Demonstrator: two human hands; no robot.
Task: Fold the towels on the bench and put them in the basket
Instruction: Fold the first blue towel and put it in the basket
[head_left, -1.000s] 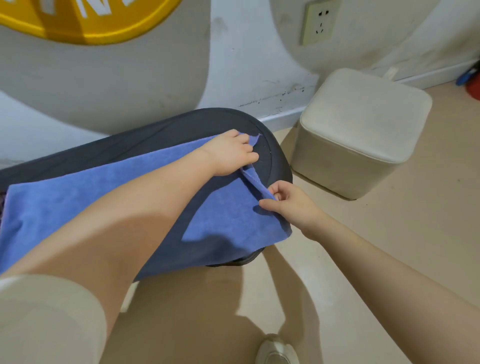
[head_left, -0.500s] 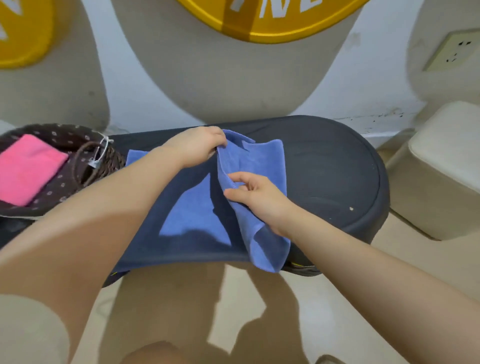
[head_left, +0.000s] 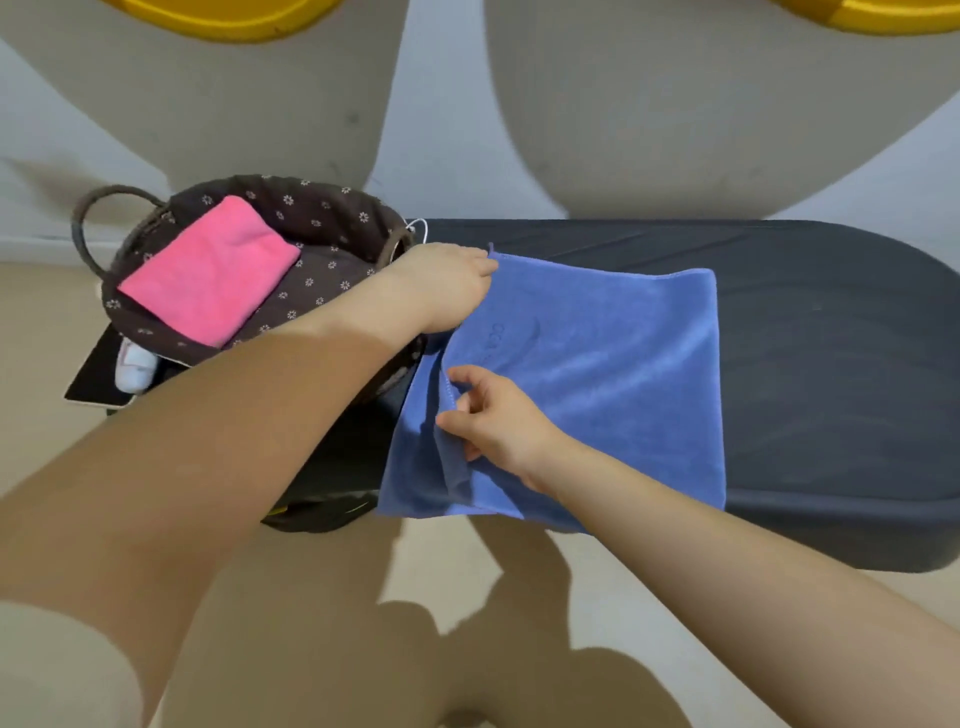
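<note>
A blue towel lies folded in half on the dark grey bench, its near edge hanging over the front. My left hand grips the towel's far left corner beside the basket. My right hand pinches the near left edge, where the cloth bunches into a ridge. At the bench's left end stands a brown woven basket with a flowered lining, and a folded pink towel lies inside it.
The wall with grey and yellow shapes runs right behind the bench and basket. A black flat object and a white item lie under the basket's left side. Beige floor spreads in front.
Both hands carried the towel's right end leftward across the bench and laid it over the left end, halving the towel. The view swung left, bringing the whole basket into sight.
</note>
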